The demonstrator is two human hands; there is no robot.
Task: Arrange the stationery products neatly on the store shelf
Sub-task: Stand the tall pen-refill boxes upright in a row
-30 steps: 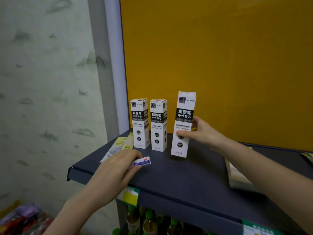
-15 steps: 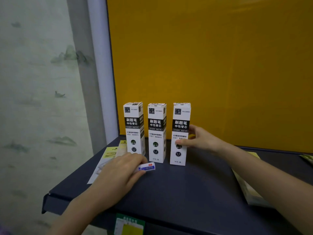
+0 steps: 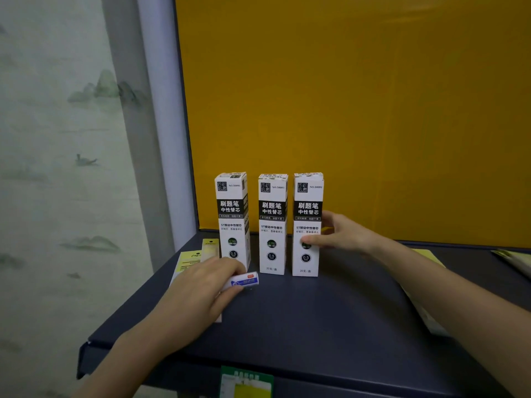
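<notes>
Three tall white-and-black refill boxes stand upright in a row on the dark shelf, in front of the orange back panel. My right hand grips the right box at mid-height, thumb on its front and fingers behind. The middle box and the left box stand free. My left hand rests on the shelf in front of the left box and holds a small white-and-blue eraser, whose end sticks out to the right.
Flat yellow packets lie on the shelf behind my left hand. More flat packets lie along the right side under my right forearm. A green-and-yellow price tag hangs on the shelf's front edge. A papered wall stands left.
My right hand has brought the third box down and back, standing it level in line with the other two. My left hand stays on the shelf with the eraser.
</notes>
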